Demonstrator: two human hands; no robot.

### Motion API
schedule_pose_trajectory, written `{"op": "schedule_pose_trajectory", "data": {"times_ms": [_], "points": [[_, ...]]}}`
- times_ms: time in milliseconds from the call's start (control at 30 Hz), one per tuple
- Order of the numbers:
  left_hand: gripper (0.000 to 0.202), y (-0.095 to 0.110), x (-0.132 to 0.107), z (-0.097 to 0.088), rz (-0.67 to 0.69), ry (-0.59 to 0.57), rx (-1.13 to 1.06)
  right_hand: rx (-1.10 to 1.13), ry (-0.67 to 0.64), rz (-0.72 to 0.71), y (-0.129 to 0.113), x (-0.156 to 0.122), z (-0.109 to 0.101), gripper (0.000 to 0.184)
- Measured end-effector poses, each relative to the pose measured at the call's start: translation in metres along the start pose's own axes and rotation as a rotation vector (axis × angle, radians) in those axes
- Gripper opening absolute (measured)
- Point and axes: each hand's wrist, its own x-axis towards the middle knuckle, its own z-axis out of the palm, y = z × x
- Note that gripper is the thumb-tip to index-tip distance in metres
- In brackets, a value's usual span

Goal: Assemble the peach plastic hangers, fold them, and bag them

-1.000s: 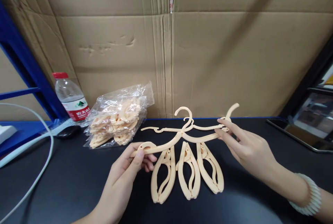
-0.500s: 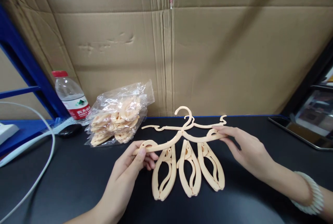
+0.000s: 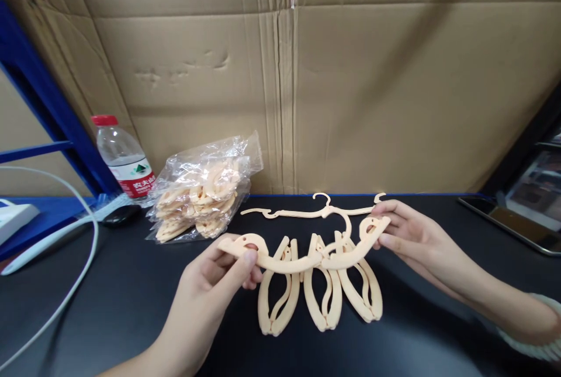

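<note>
My left hand (image 3: 219, 275) pinches the left end of a cream plastic folding hanger (image 3: 302, 261), and my right hand (image 3: 407, 237) grips its right end. The hanger is held just above the black tabletop (image 3: 109, 307) with its arms sagging in the middle and its hook pointing up. Under it lie three folded cream hangers (image 3: 319, 295) side by side. Another opened hanger (image 3: 307, 211) lies flat behind, near the cardboard wall.
A clear plastic bag of folded hangers (image 3: 201, 193) sits at the back left, beside a water bottle with a red cap (image 3: 125, 158). A white cable (image 3: 65, 237) curves across the left. A tablet (image 3: 521, 222) lies at the right edge. Cardboard (image 3: 350, 85) forms the back wall.
Both hands have lifted the held hanger and brought it toward me, over the three folded ones. Its arms now bend downward in the middle. The right hand has closed round the right end.
</note>
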Motion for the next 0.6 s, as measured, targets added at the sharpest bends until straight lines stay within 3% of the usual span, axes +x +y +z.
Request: {"op": "schedule_pose_trajectory", "data": {"times_ms": [200, 367, 600], "points": [[0.025, 0.001, -0.008, 0.007, -0.081, -0.169, 0.029, 0.095, -0.089, 0.012, -0.004, -0.013, 0.021, 0.036], [0.032, 0.000, -0.014, 0.011, -0.140, -0.266, 0.056, -0.160, -0.399, -0.020, -0.016, -0.033, 0.033, 0.018], [0.036, 0.004, -0.017, 0.018, -0.171, -0.362, 0.066, -0.653, -0.650, -0.214, -0.030, -0.050, 0.034, 0.068]]}}
